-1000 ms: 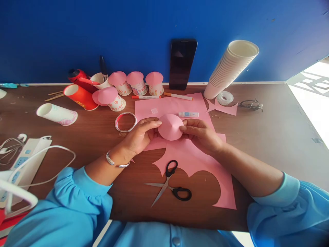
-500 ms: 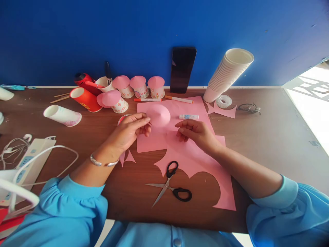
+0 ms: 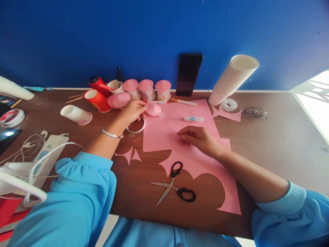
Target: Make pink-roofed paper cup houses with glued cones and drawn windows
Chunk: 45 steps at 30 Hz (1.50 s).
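My left hand (image 3: pixel 133 111) pinches the edge of a small pink paper cone (image 3: pixel 153 108) between thumb and fingers, near the row of decorated cups. A small clear scrap (image 3: pixel 161 115), perhaps tape, shows at the cone's lower edge. Below that hand lies a roll of tape (image 3: pixel 136 126), partly covered by it. My right hand (image 3: pixel 196 139) hovers above the pink paper sheet (image 3: pixel 156 137) with its fingers curled and the thumb close to the index finger; whether anything is between them cannot be made out. Open-bladed scissors (image 3: pixel 173 183) with black handles lie in front.
Several cups with pink cone tops (image 3: pixel 147 90) line the blue wall. A phone (image 3: pixel 189 73) leans there, and a tall stack of white paper cups (image 3: pixel 232 80) tilts at right. A glue tube (image 3: pixel 194 119), glasses (image 3: pixel 255 112) and a power strip (image 3: pixel 47 154) also lie around.
My left hand has carried the pink cone away from me, towards the cups, uncovering the tape roll. My right hand stays over the paper. The view has shifted slightly left.
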Available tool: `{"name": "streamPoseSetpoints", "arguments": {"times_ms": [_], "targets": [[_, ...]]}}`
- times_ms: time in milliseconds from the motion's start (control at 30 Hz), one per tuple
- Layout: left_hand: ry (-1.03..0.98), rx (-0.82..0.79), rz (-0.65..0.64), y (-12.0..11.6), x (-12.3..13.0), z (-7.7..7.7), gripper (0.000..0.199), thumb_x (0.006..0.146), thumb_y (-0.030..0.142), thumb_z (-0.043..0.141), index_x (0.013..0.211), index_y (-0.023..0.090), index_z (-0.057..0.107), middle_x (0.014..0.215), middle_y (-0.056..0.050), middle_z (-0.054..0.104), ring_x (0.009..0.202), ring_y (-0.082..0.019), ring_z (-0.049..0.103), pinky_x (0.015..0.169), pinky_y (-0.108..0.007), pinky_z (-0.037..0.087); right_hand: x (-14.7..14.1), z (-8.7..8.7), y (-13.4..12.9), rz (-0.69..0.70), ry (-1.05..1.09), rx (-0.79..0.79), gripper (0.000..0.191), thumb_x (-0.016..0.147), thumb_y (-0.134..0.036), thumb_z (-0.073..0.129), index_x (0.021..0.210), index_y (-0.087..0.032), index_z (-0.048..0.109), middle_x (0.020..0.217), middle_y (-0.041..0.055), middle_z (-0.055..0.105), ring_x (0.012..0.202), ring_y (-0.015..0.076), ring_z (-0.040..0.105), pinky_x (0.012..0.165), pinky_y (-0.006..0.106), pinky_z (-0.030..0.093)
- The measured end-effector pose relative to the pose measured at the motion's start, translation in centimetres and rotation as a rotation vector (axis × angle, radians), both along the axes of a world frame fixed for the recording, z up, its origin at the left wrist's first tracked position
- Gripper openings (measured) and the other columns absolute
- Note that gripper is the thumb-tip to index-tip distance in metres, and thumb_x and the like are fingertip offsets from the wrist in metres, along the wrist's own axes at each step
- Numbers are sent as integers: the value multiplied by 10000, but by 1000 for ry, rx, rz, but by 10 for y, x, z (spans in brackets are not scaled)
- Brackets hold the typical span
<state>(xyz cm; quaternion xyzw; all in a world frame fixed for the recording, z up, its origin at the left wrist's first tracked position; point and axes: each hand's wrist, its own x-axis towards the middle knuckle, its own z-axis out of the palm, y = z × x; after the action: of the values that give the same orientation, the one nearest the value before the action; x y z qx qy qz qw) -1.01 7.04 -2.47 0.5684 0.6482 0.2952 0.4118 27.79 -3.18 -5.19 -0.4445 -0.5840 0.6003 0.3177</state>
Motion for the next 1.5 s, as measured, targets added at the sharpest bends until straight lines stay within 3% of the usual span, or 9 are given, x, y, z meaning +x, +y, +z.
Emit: {"name": "streamPoseSetpoints", "arguments": {"times_ms": [133,333,433,567,733,833,933,1100,1500], "targets": [[388,280,-57,-9,-8,2,152,774,202,796,904,215,717,699,-27,726,669,-236,658,678,-326,451,4,3,2,-25,-121,141,217,897,-384,679,957,-185,742,792,49,741,668,171,663,641,337,538],[609,606,-244,-38,15,8,123,918,257,668,996,213,752,1027,-85,739,898,-260,672,806,-368,483,29,0,22,-267,-756,838,252,967,-237,597,1165,-197,749,1123,150,751,1047,340,661,829,487,570],[692,624,-350,-42,32,-1,193,922,226,662,1093,193,745,1151,-127,721,1049,-309,653,870,-414,505,41,-10,36,-226,-889,916,327,943,-237,649,1256,-172,720,1195,179,726,1158,400,603,948,581,556],[773,621,-461,-38,41,-12,149,887,169,694,1021,175,759,1169,-157,704,1142,-356,611,972,-493,502,46,-20,45,-159,-900,872,230,949,-204,616,1121,-162,763,1128,191,737,1110,387,626,990,580,533],[348,567,-384,-45,47,-9,115,899,223,706,1002,192,744,1145,-119,725,1118,-297,647,987,-456,523,36,-9,36,-241,-605,725,215,983,-308,609,1123,-210,739,1011,110,753,906,275,677,835,439,557],[-133,294,-378,-57,55,-9,247,902,380,739,1060,192,713,1107,-92,759,971,-215,697,844,-345,565,27,1,26,-231,-238,484,314,980,-460,638,1148,-211,730,927,61,738,804,211,669,739,359,547],[-377,134,-358,-64,61,-12,388,829,473,814,1051,177,699,1075,-94,774,905,-188,709,772,-307,567,22,6,19,-206,-196,487,343,976,-493,640,1155,-221,749,932,57,726,776,190,638,707,335,527],[-286,211,-333,-65,63,-12,381,811,472,837,1041,186,735,1001,-82,786,869,-191,716,801,-327,573,23,1,18,-124,-354,716,295,1017,-379,592,1201,-218,756,973,73,732,739,176,613,709,336,502],[-159,300,-385,-68,59,-12,309,862,457,802,1032,198,797,974,-78,819,874,-203,747,832,-325,593,24,-4,16,-21,-687,990,358,1080,-319,449,1243,-171,731,1022,140,751,885,247,691,745,367,558]]}}
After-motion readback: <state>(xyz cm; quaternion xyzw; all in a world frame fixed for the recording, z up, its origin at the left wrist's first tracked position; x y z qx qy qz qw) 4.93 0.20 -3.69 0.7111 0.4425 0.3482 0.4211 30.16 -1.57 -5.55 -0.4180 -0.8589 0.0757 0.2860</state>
